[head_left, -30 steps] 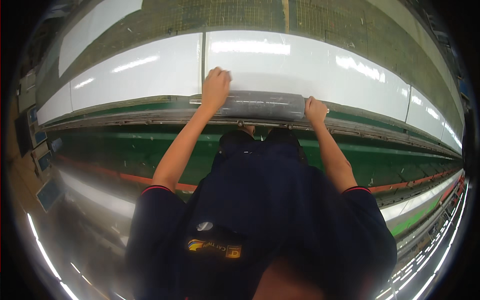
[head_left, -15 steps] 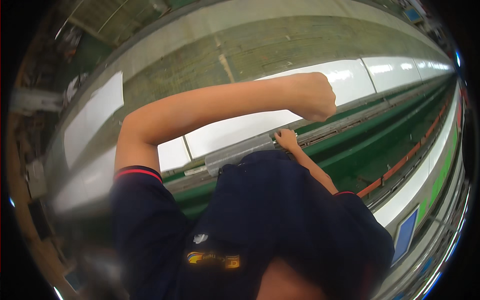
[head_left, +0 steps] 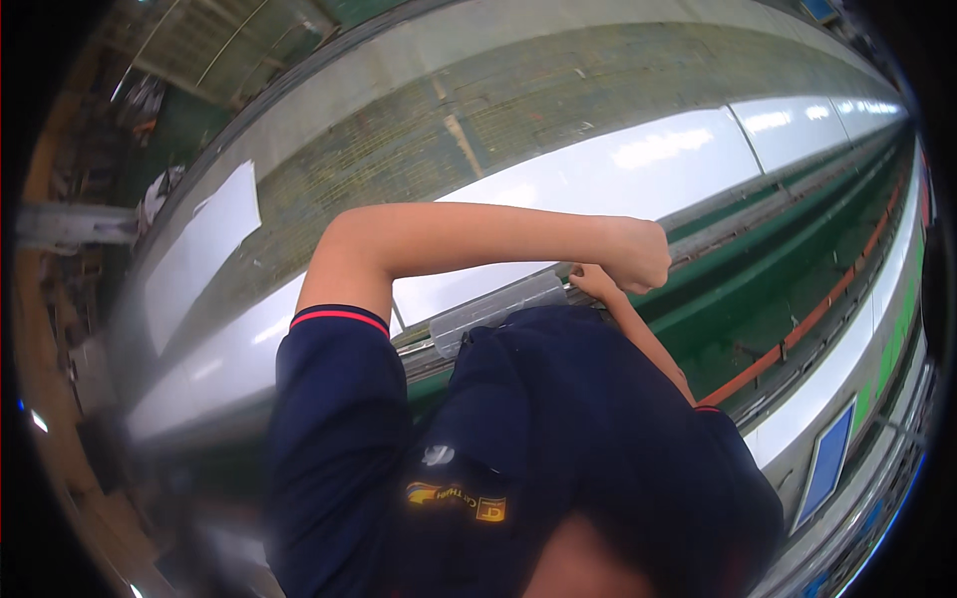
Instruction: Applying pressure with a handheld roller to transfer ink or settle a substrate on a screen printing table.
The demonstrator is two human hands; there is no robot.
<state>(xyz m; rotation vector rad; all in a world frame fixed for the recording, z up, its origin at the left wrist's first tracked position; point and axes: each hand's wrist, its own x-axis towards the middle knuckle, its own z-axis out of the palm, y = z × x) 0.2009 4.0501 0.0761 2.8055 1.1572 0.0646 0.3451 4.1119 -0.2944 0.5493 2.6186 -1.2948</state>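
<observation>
— Hands?
— Left hand (head_left: 640, 255) balled, contents impossible to tell; right hand (head_left: 596, 283) by the end of the translucent grey film roll (head_left: 496, 308), grip unclear.
— Located?
— Near edge of the long greenish worktop (head_left: 384, 159).
— Risk?
— Possibly skewing, if pulled unevenly.

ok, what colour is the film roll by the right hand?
The film roll looks grey with a pale sheen; see the head view.

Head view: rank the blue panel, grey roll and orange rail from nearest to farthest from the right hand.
1. Grey roll, just left of the right hand
2. Orange rail, lower right
3. Blue panel, beyond the rail
</observation>
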